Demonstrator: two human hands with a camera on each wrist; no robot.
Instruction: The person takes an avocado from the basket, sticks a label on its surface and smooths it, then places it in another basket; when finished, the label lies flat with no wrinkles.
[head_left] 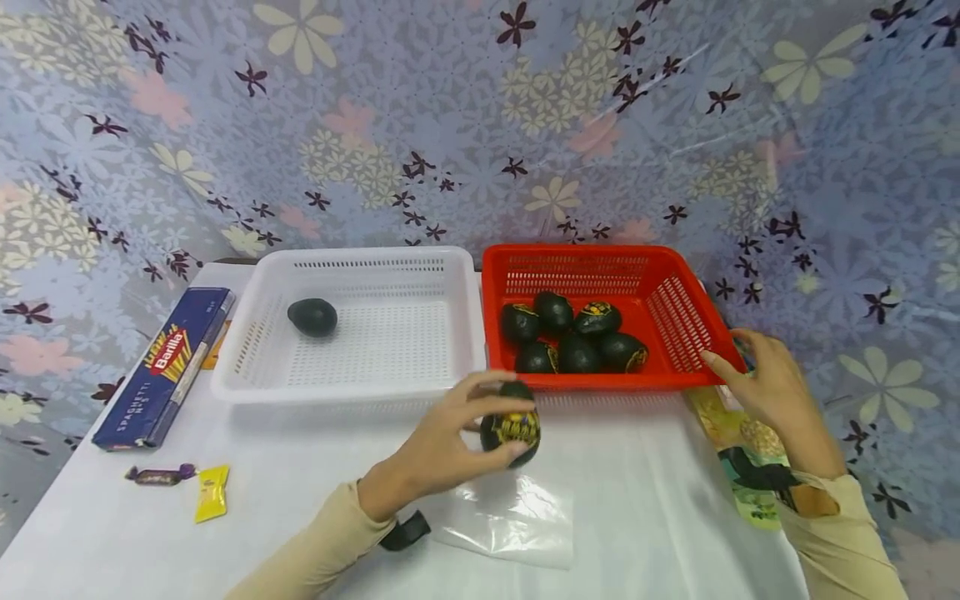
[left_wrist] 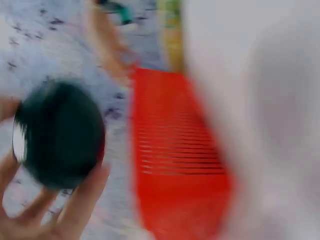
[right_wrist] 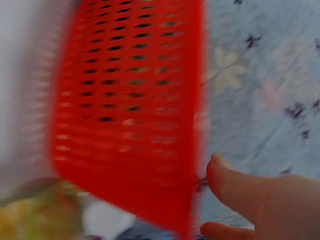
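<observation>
In the head view my left hand (head_left: 457,433) holds a dark green avocado (head_left: 512,429) with a yellow-printed label, thumb and fingers around its sides. It is above the table, in front of the baskets. The left wrist view shows the same avocado (left_wrist: 62,135), blurred, between the fingertips. My right hand (head_left: 776,392) grips the right rim of the red basket (head_left: 678,379), thumb towards the inside. In the right wrist view, the thumb (right_wrist: 235,187) is at the rim. Several labelled avocados (head_left: 577,354) lie in the red basket.
A white basket (head_left: 348,392) with one avocado (head_left: 312,317) stands left of the red one. A spaghetti box (head_left: 165,367), a wrapped candy (head_left: 160,476) and a yellow packet (head_left: 212,493) lie left. Clear plastic (head_left: 510,525) lies in front; a green-yellow package (head_left: 753,450) lies right.
</observation>
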